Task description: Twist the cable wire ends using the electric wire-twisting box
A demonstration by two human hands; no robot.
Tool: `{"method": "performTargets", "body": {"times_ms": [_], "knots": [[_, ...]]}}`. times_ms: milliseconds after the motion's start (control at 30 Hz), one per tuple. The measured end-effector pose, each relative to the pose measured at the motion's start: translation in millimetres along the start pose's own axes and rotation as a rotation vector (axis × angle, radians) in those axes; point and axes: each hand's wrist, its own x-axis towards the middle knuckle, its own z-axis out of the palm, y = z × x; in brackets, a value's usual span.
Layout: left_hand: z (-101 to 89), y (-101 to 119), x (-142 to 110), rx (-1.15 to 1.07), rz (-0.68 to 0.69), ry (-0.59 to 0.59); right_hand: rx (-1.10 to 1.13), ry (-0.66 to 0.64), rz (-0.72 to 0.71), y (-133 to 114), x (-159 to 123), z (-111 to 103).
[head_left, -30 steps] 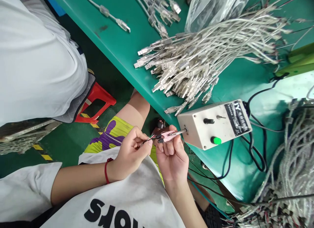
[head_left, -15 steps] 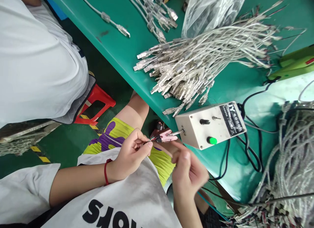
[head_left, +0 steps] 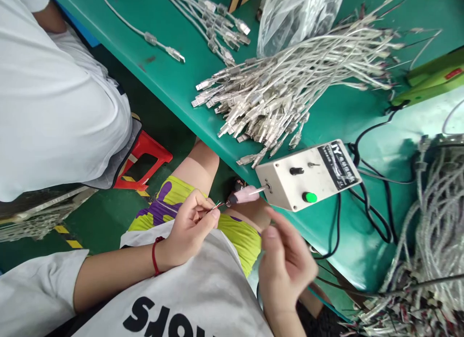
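My left hand (head_left: pixel 194 226) pinches the wire end of a cable between thumb and fingers. Thin coloured wires (head_left: pixel 218 205) stick out of the pinch and reach to the tip of a pink clip (head_left: pixel 244 195), whose outline is blurred. The clip sits on a metal shaft coming out of a white box (head_left: pixel 308 175) with a black knob and a lit green button (head_left: pixel 310 197). My right hand (head_left: pixel 288 267) is below the box, apart from the clip. Its index finger points out, the other fingers are curled, and nothing shows in it.
A large bundle of USB cables (head_left: pixel 268 100) lies on the green table (head_left: pixel 152 80), with more cables and a plastic bag (head_left: pixel 297 22) behind. Another cable heap (head_left: pixel 435 230) is at the right, near black cords. A person in white (head_left: pixel 61 105) sits at the left by a red stool (head_left: pixel 147 155).
My right hand has moved away from the clip, down and to the right. The clip, sharp before, is now blurred as if turning. My left hand keeps its pinch.
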Motion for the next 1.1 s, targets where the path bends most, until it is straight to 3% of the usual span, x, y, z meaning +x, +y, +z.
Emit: {"method": "performTargets", "body": {"times_ms": [67, 200, 367, 567, 800, 1100], "knots": [[-0.7, 1.9, -3.1, 0.019, 0.003, -0.015, 0.206, -0.222, 0.209, -1.2, -8.7, 10.2], [0.1, 6.2, -7.2, 0.103, -0.043, -0.111, 0.536, -0.335, 0.427, -2.1, -7.4, 31.0], [-0.3, 7.9, -8.7, 0.151, -0.059, -0.208, 0.606, -0.321, 0.471, -4.0, -1.5, 35.9], [-3.7, 9.2, -9.9, 0.221, -0.032, -0.199, 0.751, -0.354, 0.541, -5.8, -2.8, 38.2], [-5.7, 4.6, -6.4, 0.249, 0.108, -0.179, 0.839, -0.324, 0.651, -9.8, 0.1, 44.2], [-13.7, -1.6, -4.3, 0.244, 0.116, -0.184, 0.844, -0.399, 0.691, -1.9, 4.8, 45.7]]}}
